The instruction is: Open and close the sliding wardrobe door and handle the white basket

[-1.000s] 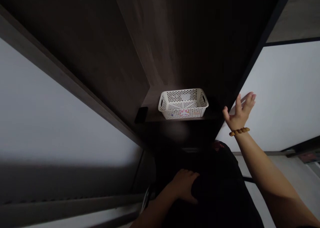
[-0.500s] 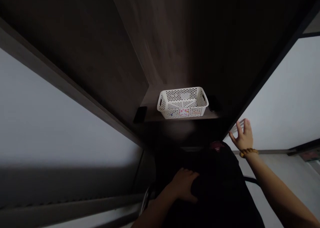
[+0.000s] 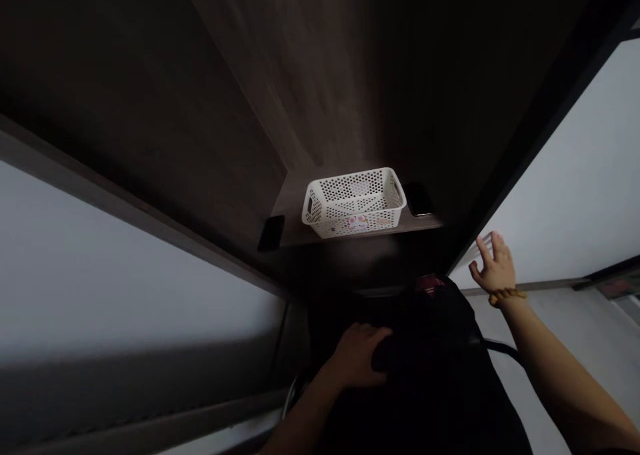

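The right hand [image 3: 495, 268], fingers spread open, is beside the white panel [image 3: 565, 195]; whether they touch it, I cannot tell. The left hand [image 3: 357, 355] rests open on dark clothing [image 3: 425, 388], thumb apart. Well beyond both hands' fingers, the white basket [image 3: 345, 226] stands upright on the shelf [image 3: 293, 208], between 1 flat black object [image 3: 271, 233] and 1 glossy black slab [image 3: 419, 198].

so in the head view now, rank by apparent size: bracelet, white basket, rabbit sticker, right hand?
Largest to smallest:
1. White basket
2. Right hand
3. Bracelet
4. Rabbit sticker
Apparent size only; differing nearness to the camera leaves true size unsure.
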A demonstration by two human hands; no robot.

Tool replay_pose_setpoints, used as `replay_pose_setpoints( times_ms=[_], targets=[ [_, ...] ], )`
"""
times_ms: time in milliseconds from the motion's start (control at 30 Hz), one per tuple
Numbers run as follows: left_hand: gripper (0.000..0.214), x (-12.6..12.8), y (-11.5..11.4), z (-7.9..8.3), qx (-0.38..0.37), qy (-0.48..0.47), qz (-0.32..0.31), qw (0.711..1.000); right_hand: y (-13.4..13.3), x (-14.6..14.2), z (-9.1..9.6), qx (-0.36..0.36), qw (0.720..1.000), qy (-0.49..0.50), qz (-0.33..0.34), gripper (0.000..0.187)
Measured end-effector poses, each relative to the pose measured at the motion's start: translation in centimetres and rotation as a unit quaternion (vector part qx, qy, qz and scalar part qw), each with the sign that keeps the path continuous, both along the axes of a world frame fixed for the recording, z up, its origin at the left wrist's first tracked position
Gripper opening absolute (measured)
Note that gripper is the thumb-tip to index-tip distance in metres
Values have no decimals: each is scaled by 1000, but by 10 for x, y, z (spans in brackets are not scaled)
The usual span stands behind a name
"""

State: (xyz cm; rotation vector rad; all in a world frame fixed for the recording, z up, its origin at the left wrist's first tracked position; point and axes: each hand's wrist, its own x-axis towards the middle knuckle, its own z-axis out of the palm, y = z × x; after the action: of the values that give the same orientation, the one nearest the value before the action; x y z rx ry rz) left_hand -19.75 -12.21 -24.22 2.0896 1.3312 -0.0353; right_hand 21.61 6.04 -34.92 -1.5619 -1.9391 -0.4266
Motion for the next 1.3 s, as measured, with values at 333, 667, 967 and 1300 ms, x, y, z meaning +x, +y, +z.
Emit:
replay_pose_setpoints(
  times_ms=[333,667,967,1300],
  targets=[
    [63,-41,92,98,354,39,115,927,-5,-32,45,109,974,197,-22,33],
    [62,-57,252,152,456,57,39,887,45,-185,206,100,983,20,153,61],
    [66,-62,300,122,305,200,23,931,132,-251,203,-172,968,-148,111,71],
    [85,-113,299,102,192,216,294,911,146,-263,186,-193,979,-65,19,80]
  ],
)
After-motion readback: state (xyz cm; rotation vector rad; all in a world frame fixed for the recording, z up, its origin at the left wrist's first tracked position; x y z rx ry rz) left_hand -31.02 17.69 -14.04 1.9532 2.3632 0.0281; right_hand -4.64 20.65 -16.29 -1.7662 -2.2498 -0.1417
